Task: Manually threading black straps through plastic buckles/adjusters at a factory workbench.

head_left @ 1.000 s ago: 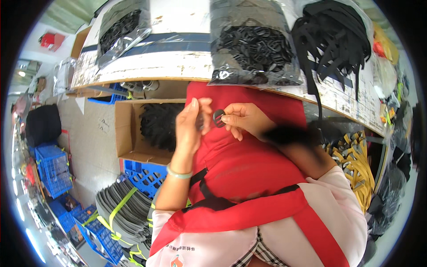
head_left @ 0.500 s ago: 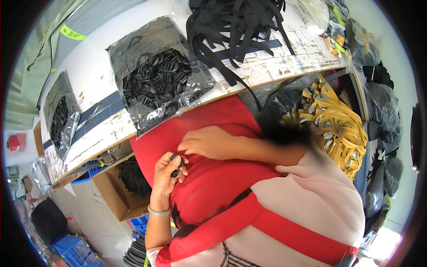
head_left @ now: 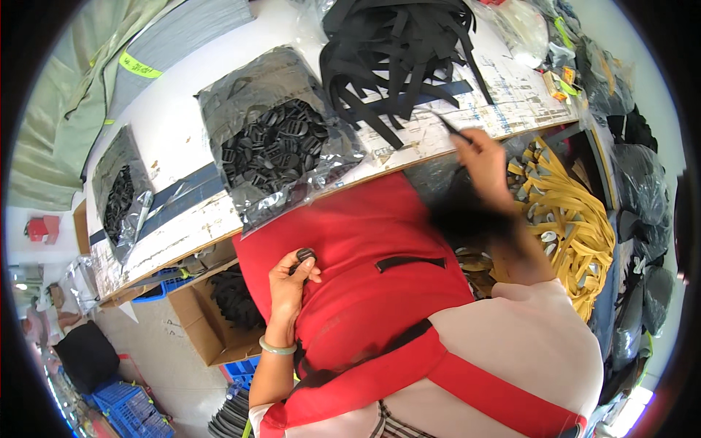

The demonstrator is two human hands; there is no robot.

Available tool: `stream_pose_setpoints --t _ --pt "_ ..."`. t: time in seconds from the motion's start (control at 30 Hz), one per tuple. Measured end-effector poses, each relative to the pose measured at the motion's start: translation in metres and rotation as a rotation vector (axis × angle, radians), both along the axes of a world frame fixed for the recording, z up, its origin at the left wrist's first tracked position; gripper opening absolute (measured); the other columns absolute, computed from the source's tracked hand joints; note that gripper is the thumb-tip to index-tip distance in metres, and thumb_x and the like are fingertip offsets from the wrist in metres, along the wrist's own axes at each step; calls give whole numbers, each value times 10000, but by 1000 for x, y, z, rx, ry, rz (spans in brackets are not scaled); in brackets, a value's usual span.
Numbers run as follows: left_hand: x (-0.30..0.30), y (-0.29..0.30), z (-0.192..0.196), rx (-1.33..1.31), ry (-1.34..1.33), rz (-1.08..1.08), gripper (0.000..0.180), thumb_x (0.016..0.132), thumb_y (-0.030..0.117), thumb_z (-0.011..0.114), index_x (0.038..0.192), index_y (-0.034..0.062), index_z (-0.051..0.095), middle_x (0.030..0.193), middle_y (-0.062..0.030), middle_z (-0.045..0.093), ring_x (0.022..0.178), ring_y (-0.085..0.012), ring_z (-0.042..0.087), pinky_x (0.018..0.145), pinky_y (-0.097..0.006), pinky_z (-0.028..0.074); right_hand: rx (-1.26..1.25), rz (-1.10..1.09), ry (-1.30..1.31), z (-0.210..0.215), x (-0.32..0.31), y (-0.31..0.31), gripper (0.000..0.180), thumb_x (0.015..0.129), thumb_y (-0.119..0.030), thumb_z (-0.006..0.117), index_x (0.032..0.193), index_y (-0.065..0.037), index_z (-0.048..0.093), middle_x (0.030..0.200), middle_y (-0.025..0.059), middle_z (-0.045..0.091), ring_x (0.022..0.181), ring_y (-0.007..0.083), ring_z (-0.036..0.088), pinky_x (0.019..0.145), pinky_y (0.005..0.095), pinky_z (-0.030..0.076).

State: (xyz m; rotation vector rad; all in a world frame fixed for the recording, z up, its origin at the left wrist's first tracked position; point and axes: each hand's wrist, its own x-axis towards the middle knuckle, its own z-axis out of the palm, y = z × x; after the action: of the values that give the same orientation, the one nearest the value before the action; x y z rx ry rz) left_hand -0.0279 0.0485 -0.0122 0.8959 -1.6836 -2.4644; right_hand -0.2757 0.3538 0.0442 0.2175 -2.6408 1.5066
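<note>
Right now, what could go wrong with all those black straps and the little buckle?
The right hand pulls one black strap from the tangled strap pile; others might drag off the table edge. The left hand only pinches a small black buckle over the red apron; it could slip away.

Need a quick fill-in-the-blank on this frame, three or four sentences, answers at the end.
1. The left hand holds a small black ____ over the red fabric.
2. The right hand reaches to the pile of ____ straps on the table.
3. The clear bag of black buckles lies on the ____.
4. The straps below the table's edge are ____.

Missing words: buckle; black; table; yellow
</note>
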Motion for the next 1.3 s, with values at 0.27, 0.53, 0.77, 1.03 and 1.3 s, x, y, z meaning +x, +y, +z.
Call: stream_pose_setpoints --t 0.27,0.53,0.77,1.03,1.3 --pt "6 -8 19 52 143 109 170 946 149 585 969 -6 649 744 -47 629 563 -99 546 471 -226 440 -411 111 368 115 19 -33 242 829 24 670 1059 -6 604 912 79 661 593 67 538 508 197 423" --pt "5 -6 56 -69 211 146 153 939 96 586 1014 -13 662 741 -32 621 504 -59 474 446 -190 366 -364 794 -712 120 105 -143 127 914 -132 619 977 -22 623 684 25 611 431 56 489 380 192 355" --pt "13 -7 49 -236 215 239 184 900 21 616 1074 -6 669 772 9 599 567 -37 484 485 -172 367 -401 912 -1004 20 125 -195 216 956 -221 561 939 -6 584 641 79 606 389 75 488 355 210 353" --pt "0 -15 44 -717 319 239 200 847 -41 638 1043 -17 673 712 -13 543 613 -60 466 544 -208 371 -647 734 -1252 15 130 -202 214 941 -227 583 924 -13 586 642 74 598 363 76 455 343 204 343" --pt "2 -17 34 -786 290 182 166 843 -29 648 1006 -23 678 715 -35 573 621 -73 500 550 -223 398 -605 720 -1175 8 126 -209 200 935 -215 587 914 -17 593 634 63 592 366 74 465 337 197 333"
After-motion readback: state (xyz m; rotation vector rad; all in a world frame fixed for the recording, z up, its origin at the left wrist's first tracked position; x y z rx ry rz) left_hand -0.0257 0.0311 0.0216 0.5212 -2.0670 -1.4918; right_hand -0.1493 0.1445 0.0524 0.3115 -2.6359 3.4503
